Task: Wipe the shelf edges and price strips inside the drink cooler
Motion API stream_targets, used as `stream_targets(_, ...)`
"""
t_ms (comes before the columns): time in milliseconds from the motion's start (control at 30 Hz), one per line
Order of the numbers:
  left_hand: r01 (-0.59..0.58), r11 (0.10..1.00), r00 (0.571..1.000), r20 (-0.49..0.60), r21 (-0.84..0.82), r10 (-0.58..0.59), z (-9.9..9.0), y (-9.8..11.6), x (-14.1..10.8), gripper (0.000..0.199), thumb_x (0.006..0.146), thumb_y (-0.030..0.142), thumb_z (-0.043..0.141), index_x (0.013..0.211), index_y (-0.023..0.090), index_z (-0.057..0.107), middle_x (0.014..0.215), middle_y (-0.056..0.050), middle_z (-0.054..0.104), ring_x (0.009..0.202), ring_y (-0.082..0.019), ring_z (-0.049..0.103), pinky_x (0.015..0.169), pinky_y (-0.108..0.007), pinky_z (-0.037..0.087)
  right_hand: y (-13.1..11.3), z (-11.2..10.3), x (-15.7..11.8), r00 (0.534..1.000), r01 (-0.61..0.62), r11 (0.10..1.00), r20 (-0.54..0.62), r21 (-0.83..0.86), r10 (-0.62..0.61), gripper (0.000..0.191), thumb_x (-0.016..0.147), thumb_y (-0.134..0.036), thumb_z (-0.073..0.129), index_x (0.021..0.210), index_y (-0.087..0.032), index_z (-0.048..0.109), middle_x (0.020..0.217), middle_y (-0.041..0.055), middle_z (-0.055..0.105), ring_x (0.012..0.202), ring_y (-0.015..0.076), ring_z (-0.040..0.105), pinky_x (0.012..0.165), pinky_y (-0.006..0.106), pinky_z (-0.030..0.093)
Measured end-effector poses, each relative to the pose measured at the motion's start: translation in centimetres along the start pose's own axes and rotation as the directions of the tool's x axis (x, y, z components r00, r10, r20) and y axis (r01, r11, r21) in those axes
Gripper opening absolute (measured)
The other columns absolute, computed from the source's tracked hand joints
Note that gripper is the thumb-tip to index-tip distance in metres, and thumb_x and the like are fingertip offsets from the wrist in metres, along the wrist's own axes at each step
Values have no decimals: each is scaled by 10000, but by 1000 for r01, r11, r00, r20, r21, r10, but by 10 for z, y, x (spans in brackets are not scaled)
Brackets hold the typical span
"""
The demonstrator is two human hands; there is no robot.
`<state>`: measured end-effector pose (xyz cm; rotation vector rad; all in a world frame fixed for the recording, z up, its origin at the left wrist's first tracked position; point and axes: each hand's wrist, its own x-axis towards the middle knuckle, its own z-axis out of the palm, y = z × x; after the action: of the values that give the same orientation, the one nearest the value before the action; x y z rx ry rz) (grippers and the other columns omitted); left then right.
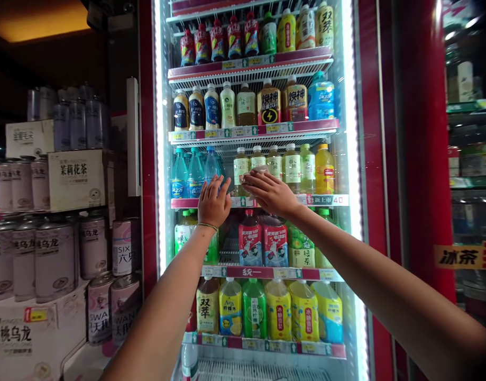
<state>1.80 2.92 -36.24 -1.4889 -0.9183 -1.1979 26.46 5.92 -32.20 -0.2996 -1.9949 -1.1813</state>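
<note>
My left hand (214, 202) rests with its fingers spread and lying flat against the glass door of a lit drinks fridge, in front of the middle shelf. A thin band circles that wrist. To its right, my right hand (273, 191) presses a small greyish cloth (260, 169) to the glass, its fingers stretched over it. Most of the cloth is hidden under the palm and fingers. Behind the glass near my hands stand blue bottles (195, 174) and pale-labelled tea bottles (292, 168).
Several shelves of bottles fill the fridge, with red-labelled bottles (250, 241) below my hands. A pale vertical handle (133, 137) is at the door's left. Stacked cans (56, 259) and cartons (78, 179) stand left. A red post (425, 132) rises at right.
</note>
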Motion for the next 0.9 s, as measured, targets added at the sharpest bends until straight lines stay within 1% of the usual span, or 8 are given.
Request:
stream_targets(67, 3, 1000, 1000, -3, -2, -3, 0, 0, 0, 485, 1004, 241, 464, 1479, 246, 562, 1532, -94, 576, 1507, -263, 447, 1301, -517, 294, -1, 0, 0, 995, -88, 996, -45, -34, 86, 571, 997, -212, 495, 1559, -313, 467, 1651, 4, 448, 1562, 245, 367, 1289, 531, 339)
stream_targets(167, -9, 1000, 1000, -23, 11, 9, 1, -1, 0, 472, 1006, 245, 463, 1464, 230, 575, 1514, -99, 592, 1496, -262, 463, 1297, -509, 306, -2, 2, -1, 956, -250, 966, -174, -67, 235, 523, 1002, -216, 492, 1520, -281, 527, 1612, 41, 505, 1543, 272, 401, 1271, 546, 363)
stream_targets(267, -14, 1000, 1000, -26, 9, 15, 1, -1, 0, 470, 1006, 242, 462, 1461, 225, 578, 1514, -103, 593, 1489, -266, 472, 1292, -516, 312, 0, 1, -2, 988, -107, 993, -112, -45, 102, 492, 995, -222, 504, 1479, -269, 576, 1573, 34, 554, 1508, 261, 458, 1260, 510, 391)
stream_targets(367, -4, 1000, 1000, -11, -9, 4, 0, -1, 0, 478, 1005, 240, 470, 1473, 242, 569, 1530, -98, 579, 1497, -270, 461, 1293, -526, 307, 2, -1, 2, 999, 33, 999, -8, -5, -33, 528, 1005, -209, 486, 1529, -265, 517, 1625, 21, 482, 1537, 246, 411, 1285, 504, 360)
stream_targets(467, -1, 1000, 1000, -16, -24, 1, 0, -1, 0, 480, 1003, 239, 473, 1473, 249, 569, 1527, -94, 583, 1497, -271, 462, 1291, -525, 311, 0, 0, 5, 997, -72, 997, -29, -17, 71, 549, 1021, -204, 469, 1564, -282, 467, 1650, 18, 440, 1564, 255, 358, 1297, 534, 338)
stream_targets(600, -10, 999, 999, -36, -31, 9, 0, -1, -1, 467, 1007, 241, 467, 1461, 237, 580, 1513, -103, 594, 1486, -272, 478, 1285, -523, 322, -10, 6, 3, 959, -254, 967, -134, -27, 248, 567, 1016, -204, 485, 1576, -288, 455, 1631, 37, 470, 1555, 284, 372, 1276, 566, 370)
stream_targets(767, -8, 999, 999, -40, -38, 7, 1, -2, -1, 468, 1003, 241, 477, 1460, 236, 578, 1515, -103, 593, 1480, -272, 484, 1284, -523, 325, -8, 6, 11, 985, -165, 986, -49, 3, 165, 592, 1010, -175, 472, 1585, -308, 431, 1643, 10, 450, 1565, 244, 353, 1292, 544, 350)
stream_targets(900, -20, 999, 998, -54, -30, 19, 1, -3, -1, 458, 1000, 239, 480, 1445, 227, 591, 1503, -103, 604, 1471, -272, 495, 1279, -518, 335, -4, 5, 17, 964, -253, 967, -84, -21, 250, 596, 1001, -166, 476, 1586, -275, 439, 1653, 40, 430, 1569, 278, 345, 1288, 567, 345)
